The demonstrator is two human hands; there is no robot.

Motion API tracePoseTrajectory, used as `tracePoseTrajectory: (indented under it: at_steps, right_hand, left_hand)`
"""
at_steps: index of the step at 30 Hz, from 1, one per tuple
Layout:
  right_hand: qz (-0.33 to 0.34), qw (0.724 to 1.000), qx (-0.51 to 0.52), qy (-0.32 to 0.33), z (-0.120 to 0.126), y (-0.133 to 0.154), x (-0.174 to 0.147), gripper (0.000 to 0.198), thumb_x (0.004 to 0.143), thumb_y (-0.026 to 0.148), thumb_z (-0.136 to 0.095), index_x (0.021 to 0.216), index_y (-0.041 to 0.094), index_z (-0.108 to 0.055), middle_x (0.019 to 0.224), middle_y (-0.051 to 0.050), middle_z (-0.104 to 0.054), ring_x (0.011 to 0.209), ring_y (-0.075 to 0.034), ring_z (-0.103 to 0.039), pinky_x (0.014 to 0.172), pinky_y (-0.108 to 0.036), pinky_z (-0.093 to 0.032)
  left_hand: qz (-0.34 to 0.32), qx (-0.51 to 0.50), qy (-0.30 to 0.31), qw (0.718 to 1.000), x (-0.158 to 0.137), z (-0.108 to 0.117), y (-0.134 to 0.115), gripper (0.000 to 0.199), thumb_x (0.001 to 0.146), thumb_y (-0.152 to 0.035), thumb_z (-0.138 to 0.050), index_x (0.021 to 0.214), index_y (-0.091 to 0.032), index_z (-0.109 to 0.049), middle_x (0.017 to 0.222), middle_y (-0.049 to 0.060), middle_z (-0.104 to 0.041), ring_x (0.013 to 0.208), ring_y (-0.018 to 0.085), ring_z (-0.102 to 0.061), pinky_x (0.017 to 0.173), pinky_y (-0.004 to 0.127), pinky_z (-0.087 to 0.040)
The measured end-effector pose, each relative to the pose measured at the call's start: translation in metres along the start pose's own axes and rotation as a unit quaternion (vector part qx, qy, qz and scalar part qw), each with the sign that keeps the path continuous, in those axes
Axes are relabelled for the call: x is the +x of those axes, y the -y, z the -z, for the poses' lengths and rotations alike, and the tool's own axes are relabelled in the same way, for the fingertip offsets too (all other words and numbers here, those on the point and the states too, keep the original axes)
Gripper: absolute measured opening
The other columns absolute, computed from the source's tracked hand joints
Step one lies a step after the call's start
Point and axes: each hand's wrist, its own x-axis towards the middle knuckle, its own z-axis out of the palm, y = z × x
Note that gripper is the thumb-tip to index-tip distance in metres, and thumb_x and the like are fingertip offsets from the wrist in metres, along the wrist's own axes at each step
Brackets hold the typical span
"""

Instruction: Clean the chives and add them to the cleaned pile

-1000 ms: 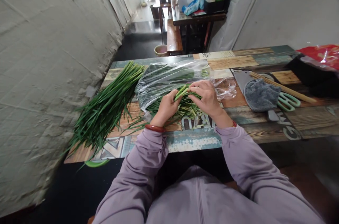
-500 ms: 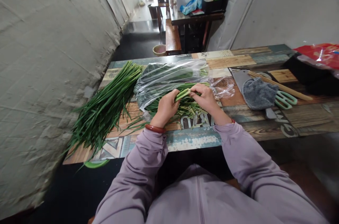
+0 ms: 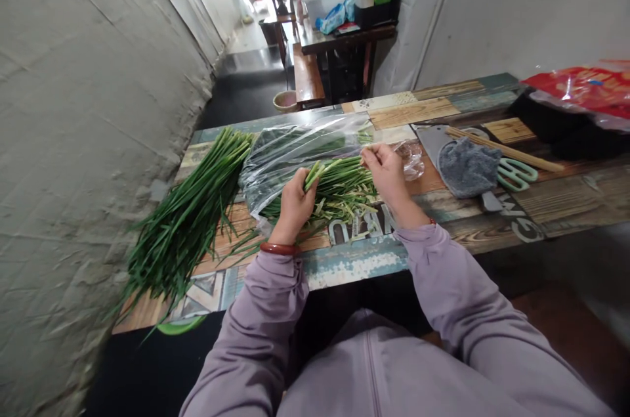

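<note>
My left hand point(image 3: 296, 201) is closed around a few garlic chives point(image 3: 315, 173), their pale cut ends pointing up and right. To its right, my right hand point(image 3: 387, 171) is pinched at thumb and forefinger; whatever is between the fingertips is too small to make out. Beneath both hands lie more chives point(image 3: 339, 186) with scattered pale trimmings point(image 3: 352, 210). Behind them a clear plastic bag point(image 3: 295, 141) holds further chives. A large pile of chives point(image 3: 191, 213) rests at the left, its leaf tips hanging over the table edge.
On the right of the patchwork-patterned table point(image 3: 354, 266) are a cleaver point(image 3: 433, 138), a grey cloth point(image 3: 467, 167), chopsticks point(image 3: 516, 153), green-handled scissors point(image 3: 519, 174) and a red plastic bag point(image 3: 585, 92). A rough wall point(image 3: 73, 108) borders the left. A basket point(image 3: 285, 100) stands beyond.
My right hand has moved away from the chives in my left hand, widening the gap between them. The view has shifted slightly.
</note>
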Motion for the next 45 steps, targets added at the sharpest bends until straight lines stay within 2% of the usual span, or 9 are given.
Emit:
tracePoseTrajectory:
  at_steps: [4, 6, 12, 20, 26, 32, 36, 42, 45]
  right_hand:
    - [0.075, 0.975, -0.036, 0.208, -0.003, 0.010, -0.008, 0.016, 0.084, 0.031, -0.063, 0.092, 0.019, -0.069, 0.085, -0.002, -0.071, 0.076, -0.015, -0.063, 0.069, -0.028, -0.047]
    - [0.118, 0.957, -0.060, 0.258, -0.006, 0.011, -0.011, 0.017, 0.080, 0.027, -0.066, 0.094, 0.019, -0.071, 0.100, -0.006, -0.072, 0.091, -0.019, -0.065, 0.078, -0.031, -0.050]
    - [0.057, 0.985, -0.080, 0.141, -0.012, 0.002, -0.010, 0.027, 0.082, 0.031, -0.067, 0.106, 0.020, -0.068, 0.099, -0.006, -0.071, 0.085, -0.018, -0.065, 0.074, -0.031, -0.052]
    - [0.177, 0.962, -0.149, 0.145, -0.011, 0.004, -0.011, 0.018, 0.090, 0.029, -0.057, 0.076, 0.020, -0.065, 0.081, -0.005, -0.067, 0.080, -0.019, -0.061, 0.077, -0.032, -0.045]
    - [0.104, 0.978, -0.146, 0.107, -0.022, -0.002, -0.014, 0.022, 0.091, 0.032, -0.051, 0.073, 0.021, -0.057, 0.077, -0.004, -0.062, 0.078, -0.019, -0.056, 0.076, -0.032, -0.042]
    - [-0.040, 0.999, 0.005, -0.015, -0.010, -0.005, -0.003, 0.032, 0.092, 0.048, -0.050, 0.075, 0.021, -0.057, 0.068, 0.001, -0.058, 0.065, -0.014, -0.052, 0.065, -0.028, -0.040]
    - [-0.018, 0.999, 0.013, 0.045, -0.004, 0.000, -0.001, 0.043, 0.094, 0.053, -0.047, 0.068, 0.021, -0.060, 0.066, 0.000, -0.061, 0.067, -0.014, -0.057, 0.068, -0.029, -0.045]
    - [0.078, 0.984, -0.083, 0.138, -0.015, 0.008, -0.011, 0.013, 0.083, 0.031, -0.063, 0.086, 0.020, -0.071, 0.092, -0.004, -0.072, 0.091, -0.019, -0.065, 0.084, -0.033, -0.049]
    - [0.069, 0.980, -0.072, 0.172, -0.024, 0.010, -0.018, 0.012, 0.080, 0.028, -0.067, 0.085, 0.019, -0.072, 0.088, -0.004, -0.073, 0.084, -0.017, -0.065, 0.078, -0.030, -0.049]
  left_hand:
    - [0.034, -0.036, -0.002, 0.999, 0.001, 0.005, -0.004, 0.017, 0.094, -0.031, -0.046, 0.082, -0.020, -0.050, 0.069, -0.004, -0.049, 0.065, 0.012, -0.046, 0.065, 0.025, -0.036]
    - [0.039, -0.046, 0.004, 0.998, 0.001, 0.006, -0.006, 0.016, 0.094, -0.031, -0.046, 0.084, -0.020, -0.052, 0.069, -0.004, -0.049, 0.065, 0.012, -0.046, 0.065, 0.025, -0.037]
    - [0.018, -0.027, 0.042, 0.999, 0.000, 0.002, -0.007, 0.010, 0.090, -0.024, -0.051, 0.082, -0.020, -0.054, 0.075, -0.002, -0.057, 0.071, 0.013, -0.051, 0.070, 0.024, -0.040]
    - [-0.046, 0.081, 0.081, 0.992, -0.005, -0.005, -0.003, 0.013, 0.087, -0.016, -0.051, 0.096, -0.020, -0.059, 0.092, 0.005, -0.067, 0.085, 0.019, -0.060, 0.074, 0.029, -0.042]
    - [-0.066, 0.137, 0.103, 0.983, -0.006, -0.007, -0.007, 0.026, 0.080, -0.007, -0.051, 0.100, -0.021, -0.059, 0.099, 0.008, -0.069, 0.094, 0.023, -0.062, 0.079, 0.033, -0.042]
    - [-0.030, 0.051, 0.049, 0.997, -0.004, -0.007, -0.003, 0.007, 0.090, -0.021, -0.049, 0.091, -0.021, -0.056, 0.083, 0.002, -0.063, 0.078, 0.017, -0.057, 0.071, 0.027, -0.041]
    - [-0.003, 0.009, 0.026, 1.000, -0.002, -0.003, -0.006, 0.009, 0.091, -0.025, -0.048, 0.085, -0.021, -0.053, 0.077, -0.001, -0.058, 0.073, 0.014, -0.054, 0.070, 0.025, -0.040]
    - [0.017, -0.022, 0.021, 0.999, -0.001, 0.002, -0.011, 0.013, 0.091, -0.026, -0.048, 0.080, -0.021, -0.051, 0.074, -0.002, -0.055, 0.071, 0.013, -0.051, 0.070, 0.024, -0.040]
    - [0.013, -0.025, 0.031, 0.999, -0.001, 0.001, -0.012, 0.010, 0.091, -0.026, -0.049, 0.083, -0.021, -0.053, 0.074, -0.002, -0.056, 0.070, 0.013, -0.051, 0.070, 0.025, -0.040]
